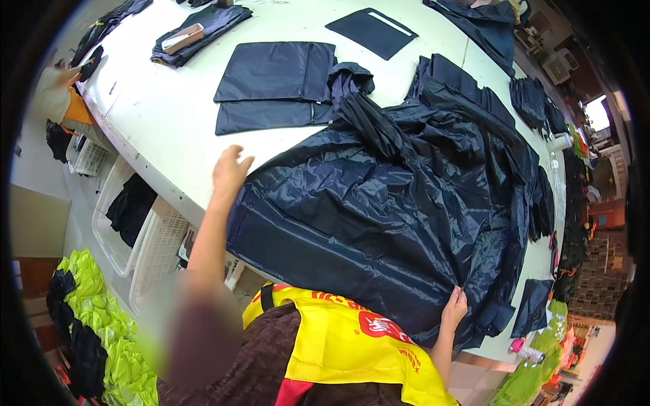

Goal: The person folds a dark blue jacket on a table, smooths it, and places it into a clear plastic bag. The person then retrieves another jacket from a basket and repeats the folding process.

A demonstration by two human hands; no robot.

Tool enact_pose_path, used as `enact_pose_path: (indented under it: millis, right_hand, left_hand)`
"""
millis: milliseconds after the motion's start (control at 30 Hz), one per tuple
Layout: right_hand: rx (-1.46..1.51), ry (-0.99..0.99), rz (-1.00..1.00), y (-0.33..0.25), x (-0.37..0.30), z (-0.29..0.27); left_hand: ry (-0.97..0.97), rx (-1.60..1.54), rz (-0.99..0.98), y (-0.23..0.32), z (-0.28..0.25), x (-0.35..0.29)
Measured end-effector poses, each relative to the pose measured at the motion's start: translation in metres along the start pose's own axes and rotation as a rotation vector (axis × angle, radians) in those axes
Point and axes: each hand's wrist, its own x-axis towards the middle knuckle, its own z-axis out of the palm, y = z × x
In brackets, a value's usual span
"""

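A large dark navy, shiny jacket (379,196) lies spread and wrinkled on the white table (169,115), its lower edge hanging toward me. My left hand (231,169) is beside the jacket's left edge, above bare table, its fingers apart and holding nothing. At the near right, my right hand (455,308) pinches the jacket's fabric close to its lower edge. Beyond the left hand, two flat dark folded pieces (274,81) with zips lie partly overlapped, touching the jacket's bunched upper part.
A dark flat panel (372,32) with a white strip lies farther back. Folded dark garments (203,34) carry a small box (183,38). White plastic baskets (145,237) stand below the table's left edge, near bright yellow-green garments (108,331). A bottle (531,353) stands at right. Another person (61,95) is at far left.
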Motion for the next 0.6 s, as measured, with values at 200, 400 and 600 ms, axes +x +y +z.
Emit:
enact_pose_path:
  millis: [200,400,600]
  right_hand:
    - [0.353,-0.157,-0.065,-0.104,0.030,0.033]
    - [0.476,-0.448,-0.243,-0.160,0.027,0.066]
    - [0.761,-0.401,-0.065,-0.180,0.049,0.054]
  left_hand:
    - [-0.079,-0.461,0.005,0.141,0.078,0.075]
    - [-0.173,-0.401,-0.311,0.202,0.141,0.129]
    - [0.055,-0.960,-0.009,0.206,0.125,0.064]
